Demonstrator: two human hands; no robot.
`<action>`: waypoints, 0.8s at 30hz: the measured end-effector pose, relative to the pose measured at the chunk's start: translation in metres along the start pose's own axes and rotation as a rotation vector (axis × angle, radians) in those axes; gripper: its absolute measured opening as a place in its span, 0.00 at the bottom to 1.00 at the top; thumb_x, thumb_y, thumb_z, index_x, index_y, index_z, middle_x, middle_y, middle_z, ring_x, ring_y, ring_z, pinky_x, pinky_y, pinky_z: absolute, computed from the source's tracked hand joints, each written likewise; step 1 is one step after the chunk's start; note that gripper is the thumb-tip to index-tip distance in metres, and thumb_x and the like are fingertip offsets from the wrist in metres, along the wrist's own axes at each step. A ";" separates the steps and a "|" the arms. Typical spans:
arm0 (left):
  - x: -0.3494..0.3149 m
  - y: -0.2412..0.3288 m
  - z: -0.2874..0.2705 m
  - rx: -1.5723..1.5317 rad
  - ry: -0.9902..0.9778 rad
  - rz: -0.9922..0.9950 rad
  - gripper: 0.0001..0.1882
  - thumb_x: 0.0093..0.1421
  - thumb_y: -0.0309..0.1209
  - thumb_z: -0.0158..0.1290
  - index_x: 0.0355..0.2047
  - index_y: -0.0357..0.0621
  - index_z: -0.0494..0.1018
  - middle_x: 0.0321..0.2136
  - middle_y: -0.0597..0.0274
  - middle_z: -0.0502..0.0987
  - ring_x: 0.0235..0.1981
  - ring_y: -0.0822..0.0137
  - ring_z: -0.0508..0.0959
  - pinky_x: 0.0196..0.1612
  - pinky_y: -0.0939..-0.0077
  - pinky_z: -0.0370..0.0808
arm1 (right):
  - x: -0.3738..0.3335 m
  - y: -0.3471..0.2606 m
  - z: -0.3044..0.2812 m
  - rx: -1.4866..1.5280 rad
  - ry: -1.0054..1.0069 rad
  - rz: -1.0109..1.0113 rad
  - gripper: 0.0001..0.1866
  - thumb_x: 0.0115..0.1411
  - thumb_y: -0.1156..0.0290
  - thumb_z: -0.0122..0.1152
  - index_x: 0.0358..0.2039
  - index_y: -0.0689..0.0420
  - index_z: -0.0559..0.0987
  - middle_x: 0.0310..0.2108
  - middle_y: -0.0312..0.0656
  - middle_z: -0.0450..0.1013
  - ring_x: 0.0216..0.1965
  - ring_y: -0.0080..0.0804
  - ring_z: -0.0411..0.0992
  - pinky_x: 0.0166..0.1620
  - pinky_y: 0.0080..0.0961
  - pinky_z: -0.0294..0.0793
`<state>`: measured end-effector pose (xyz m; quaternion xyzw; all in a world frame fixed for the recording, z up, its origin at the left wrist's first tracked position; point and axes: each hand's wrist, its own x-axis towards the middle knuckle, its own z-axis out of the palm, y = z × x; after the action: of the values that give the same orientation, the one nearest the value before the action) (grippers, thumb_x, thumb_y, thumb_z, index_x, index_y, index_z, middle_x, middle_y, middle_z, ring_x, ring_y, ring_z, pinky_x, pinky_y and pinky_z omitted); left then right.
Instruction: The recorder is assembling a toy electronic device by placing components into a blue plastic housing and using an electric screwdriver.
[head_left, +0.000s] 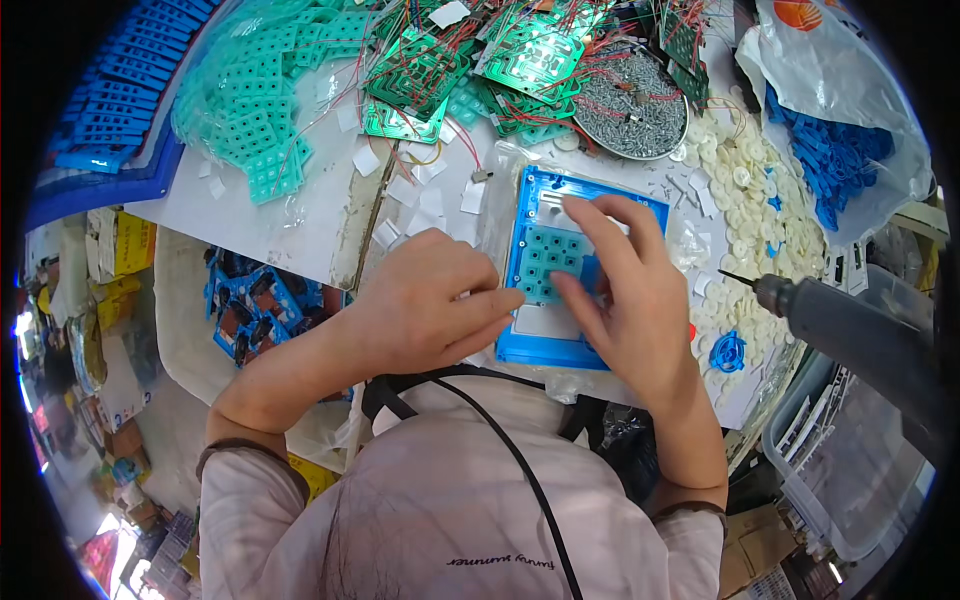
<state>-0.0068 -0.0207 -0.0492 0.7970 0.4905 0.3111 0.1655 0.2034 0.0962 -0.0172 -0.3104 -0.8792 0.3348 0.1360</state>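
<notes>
While we lean over the crowded table point(235, 225), loose parts hem us in on nearly every side. Beyond our work lie green circuit boards point(415, 75) tangled with thin red wires, and just right of them a round dish point(687, 127) heaped with small screws point(630, 100). To the left we have a spread of teal rubber keypads point(255, 110); white paper-like squares point(430, 200) are scattered nearer to us. On the right, pale round discs point(735, 215) cover the surface, with a coiled blue plastic piece point(728, 352) near the edge, and a power screwdriver point(850, 325) reaches in over them, its bit pointing toward our right hand point(640, 290). Below the table's left side, a lined bin point(190, 300) holds blue assemblies point(265, 310).

Between our hands, flat on the table in front of us, lies a blue plastic casing point(550, 352) with a teal keypad point(540, 250) seated in it. Our right hand arches over the casing's right part and hides some of it, fingers spread, the thumb tip at the keypad's lower right. Our left hand point(425, 305) is at the casing's left edge, thumb and forefinger pressed together beside the keypad; we cannot tell whether they pinch anything.
</notes>
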 end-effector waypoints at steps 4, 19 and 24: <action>-0.004 0.002 0.006 0.001 0.000 0.000 0.16 0.51 0.29 0.65 0.41 0.46 0.80 0.29 0.67 0.74 0.29 0.64 0.75 0.33 0.66 0.69 | -0.017 0.006 -0.005 -0.135 -0.027 -0.228 0.34 0.52 0.68 0.73 0.59 0.61 0.73 0.58 0.52 0.69 0.53 0.52 0.73 0.51 0.42 0.75; 0.050 -0.055 -0.039 0.296 0.178 -0.127 0.09 0.57 0.29 0.61 0.39 0.45 0.80 0.29 0.59 0.75 0.31 0.52 0.75 0.36 0.61 0.70 | -0.026 -0.001 0.017 -0.365 -0.345 -0.224 0.56 0.47 0.39 0.70 0.68 0.63 0.63 0.73 0.54 0.53 0.76 0.50 0.47 0.70 0.65 0.46; 0.096 -0.086 -0.038 0.342 0.151 -0.032 0.07 0.57 0.30 0.60 0.35 0.45 0.79 0.28 0.58 0.74 0.33 0.54 0.77 0.37 0.59 0.70 | -0.027 -0.003 0.020 -0.373 -0.337 -0.239 0.56 0.49 0.38 0.68 0.69 0.63 0.62 0.74 0.54 0.51 0.76 0.49 0.45 0.70 0.65 0.46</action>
<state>-0.0588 0.1025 -0.0371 0.7799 0.5599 0.2797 -0.0047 0.2141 0.0676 -0.0305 -0.1643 -0.9663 0.1955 -0.0334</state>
